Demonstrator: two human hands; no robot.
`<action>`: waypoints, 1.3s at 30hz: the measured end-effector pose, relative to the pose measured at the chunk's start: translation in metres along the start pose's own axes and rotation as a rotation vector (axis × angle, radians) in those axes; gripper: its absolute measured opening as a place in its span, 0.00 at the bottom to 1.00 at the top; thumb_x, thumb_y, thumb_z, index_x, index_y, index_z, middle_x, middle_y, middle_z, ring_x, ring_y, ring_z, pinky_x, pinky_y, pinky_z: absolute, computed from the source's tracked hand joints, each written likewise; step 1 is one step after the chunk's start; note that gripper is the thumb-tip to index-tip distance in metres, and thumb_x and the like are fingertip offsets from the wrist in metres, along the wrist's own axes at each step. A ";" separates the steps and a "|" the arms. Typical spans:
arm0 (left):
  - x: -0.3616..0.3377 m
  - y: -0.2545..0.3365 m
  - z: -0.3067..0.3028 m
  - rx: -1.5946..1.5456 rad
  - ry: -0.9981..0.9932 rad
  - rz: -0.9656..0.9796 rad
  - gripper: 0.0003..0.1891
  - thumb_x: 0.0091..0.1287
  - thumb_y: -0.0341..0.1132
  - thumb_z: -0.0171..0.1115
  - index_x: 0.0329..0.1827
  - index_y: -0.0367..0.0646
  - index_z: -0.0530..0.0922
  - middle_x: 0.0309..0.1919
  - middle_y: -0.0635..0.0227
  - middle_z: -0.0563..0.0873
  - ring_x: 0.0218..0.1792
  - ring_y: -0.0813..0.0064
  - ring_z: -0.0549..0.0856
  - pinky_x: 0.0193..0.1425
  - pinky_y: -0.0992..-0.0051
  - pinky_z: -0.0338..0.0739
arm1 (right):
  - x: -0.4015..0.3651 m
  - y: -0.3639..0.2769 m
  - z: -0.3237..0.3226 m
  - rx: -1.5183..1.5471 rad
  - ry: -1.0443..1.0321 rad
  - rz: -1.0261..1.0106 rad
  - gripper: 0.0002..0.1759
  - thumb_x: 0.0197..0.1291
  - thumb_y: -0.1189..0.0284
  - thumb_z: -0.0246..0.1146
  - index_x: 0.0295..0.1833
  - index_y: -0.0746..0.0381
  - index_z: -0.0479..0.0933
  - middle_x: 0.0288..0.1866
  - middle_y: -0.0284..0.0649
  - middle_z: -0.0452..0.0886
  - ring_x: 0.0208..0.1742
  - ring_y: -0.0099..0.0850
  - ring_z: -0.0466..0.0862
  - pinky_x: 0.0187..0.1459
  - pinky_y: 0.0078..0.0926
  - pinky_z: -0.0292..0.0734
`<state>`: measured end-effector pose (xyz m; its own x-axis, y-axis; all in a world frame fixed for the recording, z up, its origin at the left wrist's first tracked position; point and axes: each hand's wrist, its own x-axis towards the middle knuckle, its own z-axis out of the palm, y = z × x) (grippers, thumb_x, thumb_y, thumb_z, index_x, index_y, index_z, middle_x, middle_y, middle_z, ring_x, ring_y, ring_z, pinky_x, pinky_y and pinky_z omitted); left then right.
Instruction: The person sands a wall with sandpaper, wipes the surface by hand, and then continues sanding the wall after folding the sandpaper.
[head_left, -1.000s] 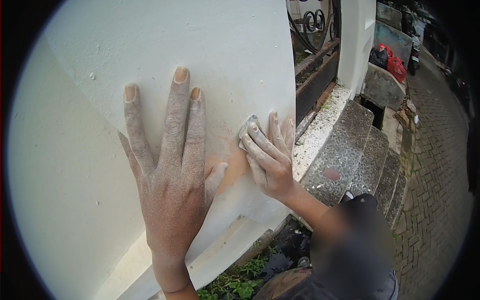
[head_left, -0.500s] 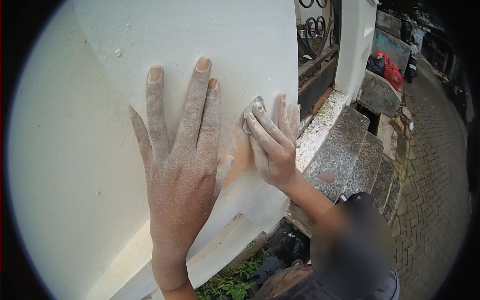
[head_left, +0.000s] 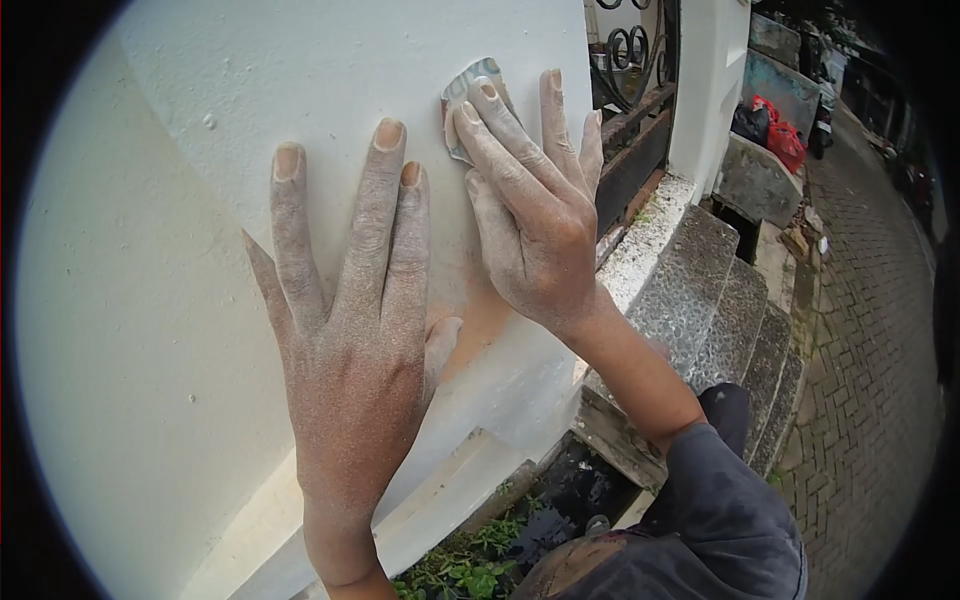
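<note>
My left hand [head_left: 355,330], coated in white dust, lies flat with fingers spread on the white wall [head_left: 120,330]. Just right of it, my right hand [head_left: 540,225] presses a small piece of sandpaper [head_left: 457,90] to the wall under its fingertips. Printed marks show on the sandpaper's back, and its edge curls a little; the face against the wall is hidden. Both hands are dusty. Below the right hand, a tan-orange patch [head_left: 480,325] shows on the wall beside my left thumb.
Right of the wall's edge stands a dark metal gate [head_left: 640,140]. Speckled stone steps [head_left: 690,270] lead down to a paved lane [head_left: 870,370]. Below are green plants [head_left: 470,570] and a dark wet ditch [head_left: 550,510]. Red and black bags [head_left: 785,145] sit farther back.
My right hand has slid up the wall and slightly left with the sandpaper, showing more of its printed back. My left hand has shifted only slightly in view.
</note>
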<state>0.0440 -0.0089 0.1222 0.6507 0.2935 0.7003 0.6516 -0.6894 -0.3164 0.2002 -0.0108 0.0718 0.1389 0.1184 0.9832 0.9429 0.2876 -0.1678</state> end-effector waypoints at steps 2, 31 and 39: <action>-0.001 -0.002 0.001 0.000 0.008 0.012 0.52 0.28 0.38 0.75 0.67 0.49 0.65 0.71 0.76 0.60 0.73 0.55 0.48 0.76 0.55 0.52 | -0.023 0.001 0.001 0.029 -0.041 0.028 0.19 0.54 0.80 0.60 0.53 0.61 0.78 0.62 0.41 0.74 0.74 0.52 0.53 0.68 0.60 0.31; -0.001 -0.005 0.000 0.044 -0.013 0.018 0.54 0.31 0.41 0.75 0.70 0.48 0.60 0.72 0.74 0.58 0.73 0.55 0.48 0.75 0.54 0.51 | -0.035 0.000 -0.002 -0.037 -0.062 -0.016 0.17 0.55 0.76 0.61 0.51 0.57 0.80 0.60 0.38 0.76 0.73 0.52 0.55 0.68 0.60 0.29; 0.001 -0.002 -0.001 0.036 -0.009 -0.017 0.55 0.29 0.40 0.76 0.70 0.47 0.60 0.72 0.73 0.58 0.74 0.57 0.48 0.75 0.56 0.52 | -0.095 -0.001 0.005 0.079 -0.117 0.104 0.19 0.56 0.73 0.61 0.55 0.51 0.78 0.61 0.30 0.76 0.72 0.51 0.57 0.66 0.65 0.27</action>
<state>0.0431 -0.0076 0.1240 0.6428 0.3113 0.6999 0.6760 -0.6602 -0.3272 0.1841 -0.0174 -0.0215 0.1943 0.2599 0.9459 0.8979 0.3412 -0.2781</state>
